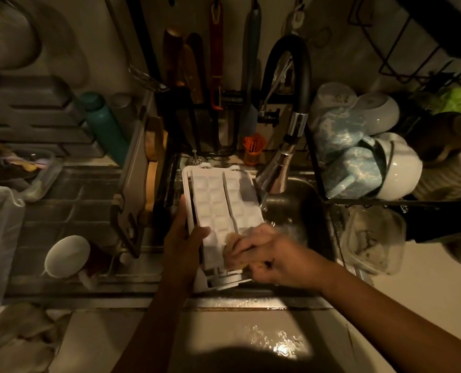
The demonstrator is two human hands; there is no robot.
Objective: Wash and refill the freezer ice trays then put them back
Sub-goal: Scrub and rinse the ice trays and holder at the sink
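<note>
— What's nearest?
— The wet tabletop [251,343] edge; just past it, both hands are over the sink [304,200].
— Holding what?
— The left hand [186,235] grips the white ice tray [218,203] by its left side, thumb on top; the right hand [267,254] curls round a sponge [230,251] pressed on the tray's near end (blurred).
— Beyond?
— The faucet [275,173] beside the tray's far right corner, water running; mugs [353,170] on the rack [385,201] at right.

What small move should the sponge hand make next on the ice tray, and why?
Probably slide the sponge up the ice tray toward the faucet. The right hand presses it on the tray's near end only, the far compartments lie uncovered, and the left hand grips the tray's left edge, steadying it.
</note>
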